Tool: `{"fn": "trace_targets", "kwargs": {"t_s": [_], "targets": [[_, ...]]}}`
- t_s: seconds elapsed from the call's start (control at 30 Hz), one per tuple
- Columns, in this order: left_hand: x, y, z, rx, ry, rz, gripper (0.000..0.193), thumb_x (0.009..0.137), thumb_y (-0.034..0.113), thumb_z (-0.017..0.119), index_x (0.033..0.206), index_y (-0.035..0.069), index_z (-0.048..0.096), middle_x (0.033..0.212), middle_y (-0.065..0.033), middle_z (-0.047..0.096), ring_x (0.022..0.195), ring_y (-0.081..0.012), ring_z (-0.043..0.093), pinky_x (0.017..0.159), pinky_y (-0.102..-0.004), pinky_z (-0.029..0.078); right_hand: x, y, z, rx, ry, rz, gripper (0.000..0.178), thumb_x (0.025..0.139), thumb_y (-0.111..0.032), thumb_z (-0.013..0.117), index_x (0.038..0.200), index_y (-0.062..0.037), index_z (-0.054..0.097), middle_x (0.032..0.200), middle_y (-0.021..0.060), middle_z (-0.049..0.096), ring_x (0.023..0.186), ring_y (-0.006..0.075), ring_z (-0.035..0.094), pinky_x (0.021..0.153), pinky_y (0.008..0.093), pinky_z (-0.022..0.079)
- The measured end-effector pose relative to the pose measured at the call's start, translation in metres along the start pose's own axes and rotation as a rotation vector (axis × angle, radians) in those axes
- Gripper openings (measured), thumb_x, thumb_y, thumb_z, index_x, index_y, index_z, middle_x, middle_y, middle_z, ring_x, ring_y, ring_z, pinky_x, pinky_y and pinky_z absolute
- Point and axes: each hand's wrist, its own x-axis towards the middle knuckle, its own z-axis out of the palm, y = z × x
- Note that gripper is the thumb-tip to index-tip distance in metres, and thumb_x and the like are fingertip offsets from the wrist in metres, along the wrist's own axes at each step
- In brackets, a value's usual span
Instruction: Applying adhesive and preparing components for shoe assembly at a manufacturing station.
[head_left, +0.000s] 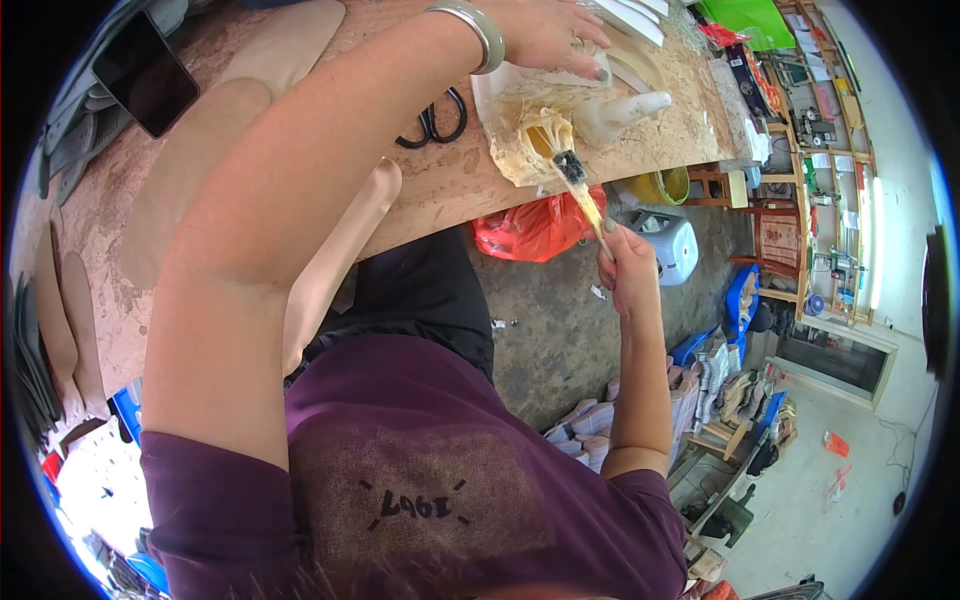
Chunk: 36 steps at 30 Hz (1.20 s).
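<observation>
While the right hand (630, 262) pinches the brush (583, 196) | left hand (545, 38) spread | purple shirt (400, 410) (dark inverted digits (417, 507))

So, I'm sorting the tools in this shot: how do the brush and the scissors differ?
The brush is held in the right hand, while the scissors lie on the table. The brush has one straight, pale handle; the scissors show black looped handles. The brush is smeared with yellowish residue; the scissors show none plainly. Both show some black.

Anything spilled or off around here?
Yes: the container at the tip of the brush looks crusted yellowish around its opening, which seems messy. White scraps also lie loose on the floor.
</observation>
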Motion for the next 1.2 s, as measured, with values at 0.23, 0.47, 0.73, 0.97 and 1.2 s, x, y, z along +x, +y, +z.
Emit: {"fn": "trace_targets", "kwargs": {"t_s": [0.23, 0.47, 0.73, 0.97, 1.2], "targets": [[-0.004, 0.002, -0.003, -0.002, -0.004, -0.008, 0.067, 0.093, 0.060, 0.045, 0.144, 0.017, 0.049, 0.155, -0.0078, 0.037, 0.144, -0.0275, 0.029, 0.118, -0.0481, 0.018, -0.025, 0.001, -0.015, 0.196, 0.064, -0.047, 0.037, 0.102, -0.029, 0.052, 0.103, 0.0054, 0.066, 0.049, -0.0060, 0.037, 0.038, 0.0034, 0.027, 0.038, 0.0209, 0.021], [0.000, -0.002, -0.002, 0.002, -0.009, -0.010, 0.068, 0.093, 0.061, 0.045, 0.145, 0.016, 0.048, 0.155, -0.0078, 0.037, 0.144, -0.0275, 0.029, 0.118, -0.0481, 0.018, -0.051, -0.031, -0.032, -0.110, 0.296, -0.354, 0.033, 0.101, -0.027, 0.057, 0.111, 0.0027, 0.069, 0.055, -0.0033, 0.047, 0.044, 0.0033, 0.037, 0.042, 0.0195, 0.027], [-0.001, -0.001, 0.000, 0.005, -0.011, -0.014, 0.068, 0.094, 0.061, 0.045, 0.145, 0.016, 0.048, 0.155, -0.0077, 0.037, 0.144, -0.0278, 0.029, 0.118, -0.0470, 0.018, -0.034, -0.077, -0.050, -0.141, 0.232, -0.493, 0.033, 0.100, -0.025, 0.057, 0.115, 0.0024, 0.068, 0.060, -0.0057, 0.047, 0.050, 0.0010, 0.036, 0.046, 0.0182, 0.024], [0.003, 0.000, 0.008, -0.022, -0.007, 0.004, 0.068, 0.094, 0.060, 0.044, 0.145, 0.016, 0.048, 0.155, -0.0092, 0.037, 0.144, -0.0287, 0.029, 0.118, -0.0469, 0.018, 0.014, -0.036, -0.026, -0.207, 0.121, -0.237, 0.035, 0.099, -0.033, 0.061, 0.115, -0.0030, 0.070, 0.086, -0.0031, 0.064, 0.068, 0.0017, 0.053, 0.059, 0.0153, 0.043], [0.007, -0.009, 0.007, 0.005, 0.018, 0.035, 0.066, 0.094, 0.059, 0.045, 0.144, 0.016, 0.049, 0.154, -0.0104, 0.038, 0.143, -0.0300, 0.031, 0.117, -0.0474, 0.020, 0.040, -0.016, 0.004, -0.005, 0.242, -0.389, 0.033, 0.100, -0.032, 0.059, 0.108, -0.0019, 0.069, 0.065, -0.0088, 0.046, 0.054, -0.0002, 0.036, 0.047, 0.0182, 0.026]]}}
